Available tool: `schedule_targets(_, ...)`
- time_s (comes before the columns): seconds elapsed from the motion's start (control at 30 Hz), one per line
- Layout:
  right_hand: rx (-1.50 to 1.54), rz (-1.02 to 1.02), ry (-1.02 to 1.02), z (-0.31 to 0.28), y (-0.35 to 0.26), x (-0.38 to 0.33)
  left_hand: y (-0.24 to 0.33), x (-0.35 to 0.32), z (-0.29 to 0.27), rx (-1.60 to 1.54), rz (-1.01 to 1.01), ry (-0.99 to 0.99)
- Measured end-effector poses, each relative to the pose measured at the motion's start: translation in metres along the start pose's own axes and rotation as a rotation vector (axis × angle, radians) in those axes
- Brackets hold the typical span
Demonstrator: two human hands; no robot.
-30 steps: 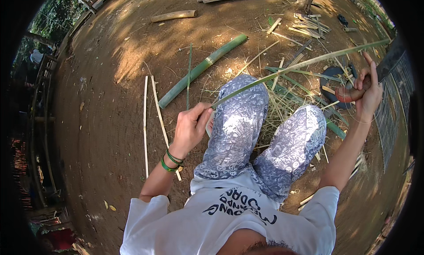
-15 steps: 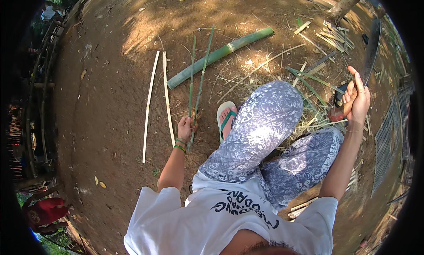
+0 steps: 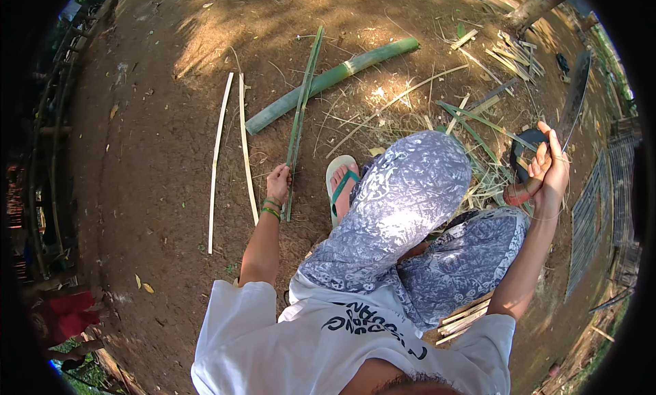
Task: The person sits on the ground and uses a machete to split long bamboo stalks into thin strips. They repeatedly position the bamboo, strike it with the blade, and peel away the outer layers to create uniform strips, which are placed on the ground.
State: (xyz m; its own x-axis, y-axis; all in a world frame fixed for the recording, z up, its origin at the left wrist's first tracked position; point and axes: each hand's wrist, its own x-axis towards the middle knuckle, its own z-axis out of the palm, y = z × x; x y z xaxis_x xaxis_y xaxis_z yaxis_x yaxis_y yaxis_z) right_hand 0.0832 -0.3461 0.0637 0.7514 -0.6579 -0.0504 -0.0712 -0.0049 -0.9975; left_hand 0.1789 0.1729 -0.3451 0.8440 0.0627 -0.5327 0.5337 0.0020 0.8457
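Green bamboo strips (image 3: 298, 121): flat on the dirt ground (image 3: 150, 176), near end under the left hand's grip.
Left hand (image 3: 278, 184): closed on them.
Right hand (image 3: 550, 173): grip wrapped round the knife (image 3: 570, 104) handle, blade raised.
Just beyond: green bamboo pole (image 3: 328, 80); pale slats (image 3: 217, 156) leftward.

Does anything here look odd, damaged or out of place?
Nothing looks damaged. The right hand holds a long knife raised, blade pointing away. The left hand rests on green strips laid on the dirt. Shavings lie scattered around the foot.
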Motion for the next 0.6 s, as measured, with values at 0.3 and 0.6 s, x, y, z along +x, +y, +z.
schedule_targets(0.3, -0.061, 0.017, 0.002, -0.001, 0.002, 0.0, -0.012, 0.013, -0.005, 0.082, 0.021, 0.054)
schedule_targets(0.6, -0.109, -0.002, -0.007, 0.004, 0.002, -0.004, -0.014, 0.017, -0.012, 0.118, 0.005, -0.003)
